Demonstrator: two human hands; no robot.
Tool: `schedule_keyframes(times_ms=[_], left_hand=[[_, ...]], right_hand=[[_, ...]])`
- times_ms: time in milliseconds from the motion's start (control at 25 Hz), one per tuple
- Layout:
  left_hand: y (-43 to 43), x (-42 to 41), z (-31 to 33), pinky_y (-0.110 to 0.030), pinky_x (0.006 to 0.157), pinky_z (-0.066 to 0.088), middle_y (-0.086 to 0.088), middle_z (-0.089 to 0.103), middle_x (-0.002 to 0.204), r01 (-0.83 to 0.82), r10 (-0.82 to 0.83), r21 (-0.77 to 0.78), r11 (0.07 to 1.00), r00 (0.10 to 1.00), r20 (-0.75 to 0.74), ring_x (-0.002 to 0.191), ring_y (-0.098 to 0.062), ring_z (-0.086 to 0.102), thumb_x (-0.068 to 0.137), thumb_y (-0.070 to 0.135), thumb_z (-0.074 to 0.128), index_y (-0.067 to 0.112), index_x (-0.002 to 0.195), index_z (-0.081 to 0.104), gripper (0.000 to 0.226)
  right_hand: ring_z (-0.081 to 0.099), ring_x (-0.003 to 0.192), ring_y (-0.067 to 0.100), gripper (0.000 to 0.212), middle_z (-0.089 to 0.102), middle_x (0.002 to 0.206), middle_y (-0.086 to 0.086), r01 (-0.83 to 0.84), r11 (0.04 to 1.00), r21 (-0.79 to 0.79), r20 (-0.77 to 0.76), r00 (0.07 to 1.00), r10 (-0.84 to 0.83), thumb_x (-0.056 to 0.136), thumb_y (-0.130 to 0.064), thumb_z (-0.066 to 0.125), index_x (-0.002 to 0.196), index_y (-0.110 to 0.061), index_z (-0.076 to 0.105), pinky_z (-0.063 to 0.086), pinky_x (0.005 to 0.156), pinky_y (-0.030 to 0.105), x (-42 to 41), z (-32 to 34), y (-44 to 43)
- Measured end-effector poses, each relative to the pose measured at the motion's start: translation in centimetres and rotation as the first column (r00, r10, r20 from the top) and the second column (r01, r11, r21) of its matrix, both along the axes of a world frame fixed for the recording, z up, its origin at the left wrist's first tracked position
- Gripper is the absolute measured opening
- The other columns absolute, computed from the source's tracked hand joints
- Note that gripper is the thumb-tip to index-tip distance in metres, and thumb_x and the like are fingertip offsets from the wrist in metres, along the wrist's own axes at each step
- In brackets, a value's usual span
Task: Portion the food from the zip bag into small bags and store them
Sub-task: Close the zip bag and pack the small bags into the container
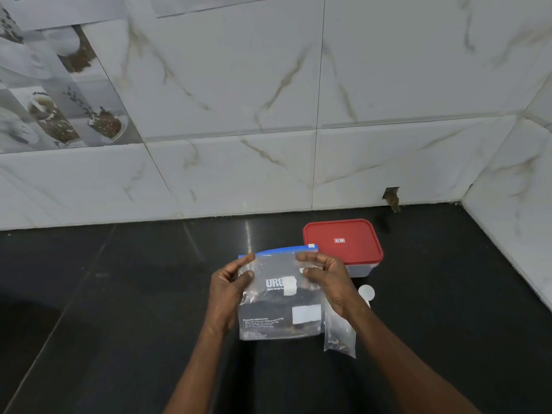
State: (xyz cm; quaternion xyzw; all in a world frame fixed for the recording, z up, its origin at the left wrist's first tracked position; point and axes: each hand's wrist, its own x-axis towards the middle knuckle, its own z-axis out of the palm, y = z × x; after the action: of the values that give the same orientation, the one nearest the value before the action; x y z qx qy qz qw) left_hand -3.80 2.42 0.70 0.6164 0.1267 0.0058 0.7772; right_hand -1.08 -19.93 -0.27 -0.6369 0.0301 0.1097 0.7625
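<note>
Zip bag, held upright over the dark desk: left hand and right hand each pinched an upper corner. A small bag showed beneath the right wrist; a red-lidded container stood behind.

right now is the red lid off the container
No, the red lid sits flat on top of the container, just behind the zip bag.
</note>
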Motion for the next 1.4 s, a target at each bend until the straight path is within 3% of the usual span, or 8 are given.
schedule_keyframes(times_ms=[240,400,520,680,880,1040,1160,1400], left_hand=[[-0.2,0.5,0.0,-0.031,0.072,0.063,-0.003,0.075,0.117,0.007,-0.007,0.005,1.000,0.999,0.034,0.086,-0.016,0.071,0.096,-0.006,0.055,0.024,0.133,0.063,0.048],[0.6,1.0,-1.4,-0.038,0.091,0.059,0.007,0.062,0.139,0.061,-0.051,-0.150,0.987,0.996,0.074,0.111,-0.015,0.067,0.088,-0.004,0.064,0.030,0.147,0.048,0.070],[1.2,1.2,-1.8,-0.033,0.084,0.061,-0.014,0.070,0.126,0.213,-0.215,-0.113,0.971,0.977,-0.009,0.101,-0.026,0.069,0.088,-0.011,0.061,0.019,0.127,0.069,0.051],[2.0,2.4,-1.6,-0.034,0.077,0.063,-0.017,0.072,0.120,0.094,-0.106,-0.174,0.980,0.992,-0.063,0.090,-0.025,0.074,0.089,-0.017,0.051,0.005,0.127,0.066,0.046],[3.5,6.4,-1.5,-0.039,0.071,0.064,-0.021,0.070,0.119,0.043,-0.058,-0.158,0.987,0.994,-0.093,0.084,-0.025,0.074,0.090,-0.019,0.049,0.006,0.131,0.063,0.050],[3.7,9.9,-1.9,-0.037,0.067,0.064,-0.011,0.073,0.111,0.095,-0.108,-0.116,0.989,0.987,-0.116,0.082,-0.021,0.073,0.090,-0.019,0.049,0.018,0.131,0.063,0.057],[3.3,12.3,-4.3,-0.032,0.064,0.062,-0.010,0.070,0.103,0.114,-0.104,0.044,0.992,0.977,-0.188,0.074,-0.019,0.069,0.085,-0.024,0.052,0.024,0.142,0.052,0.074],[1.5,14.2,-7.0,-0.043,0.074,0.054,-0.005,0.065,0.112,0.144,-0.082,0.282,0.949,0.972,-0.222,0.084,-0.023,0.065,0.081,-0.024,0.048,0.028,0.155,0.032,0.092]], right_hand=[[0.066,0.109,0.014,0.065,0.065,0.129,-0.010,-0.109,0.977,0.184,0.008,0.994,0.109,0.083,0.010,0.065,0.135,-0.027,0.055,0.054,0.091,0.031,-0.4,0.5,-0.4],[0.065,0.111,0.015,0.066,0.052,0.143,-0.003,-0.162,0.987,-0.008,0.038,0.986,0.162,0.082,0.008,0.069,0.134,-0.032,0.057,0.053,0.097,0.040,-0.4,-0.1,-0.2],[0.065,0.108,0.014,0.066,0.052,0.142,-0.007,-0.049,0.998,0.029,0.044,0.998,0.047,0.083,0.007,0.069,0.134,-0.032,0.054,0.055,0.090,0.032,-0.3,-0.2,0.7],[0.067,0.111,0.020,0.098,0.061,0.131,-0.006,-0.080,0.997,0.024,-0.054,0.995,0.081,0.069,-0.014,0.087,0.143,-0.039,0.028,0.055,0.094,0.043,-1.6,-1.8,1.3],[0.072,0.093,0.019,0.055,0.075,0.103,0.000,0.057,0.993,-0.104,-0.078,0.995,-0.065,0.082,-0.004,0.075,0.127,-0.021,0.048,0.061,0.077,0.038,-2.3,-3.2,3.2],[0.072,0.091,0.028,0.017,0.073,0.102,0.012,0.252,0.968,0.017,-0.277,0.931,-0.237,0.089,-0.005,0.068,0.106,-0.005,0.064,0.061,0.071,0.032,-1.2,-4.7,4.9],[0.072,0.087,0.028,0.013,0.072,0.097,0.017,0.423,0.906,-0.038,-0.469,0.792,-0.390,0.090,-0.003,0.067,0.101,0.002,0.064,0.061,0.069,0.030,-0.4,-6.7,5.9],[0.071,0.085,0.028,0.005,0.069,0.092,0.017,0.531,0.834,-0.152,-0.455,0.711,-0.536,0.094,-0.006,0.061,0.091,-0.003,0.064,0.060,0.067,0.028,0.3,-7.9,6.6]])
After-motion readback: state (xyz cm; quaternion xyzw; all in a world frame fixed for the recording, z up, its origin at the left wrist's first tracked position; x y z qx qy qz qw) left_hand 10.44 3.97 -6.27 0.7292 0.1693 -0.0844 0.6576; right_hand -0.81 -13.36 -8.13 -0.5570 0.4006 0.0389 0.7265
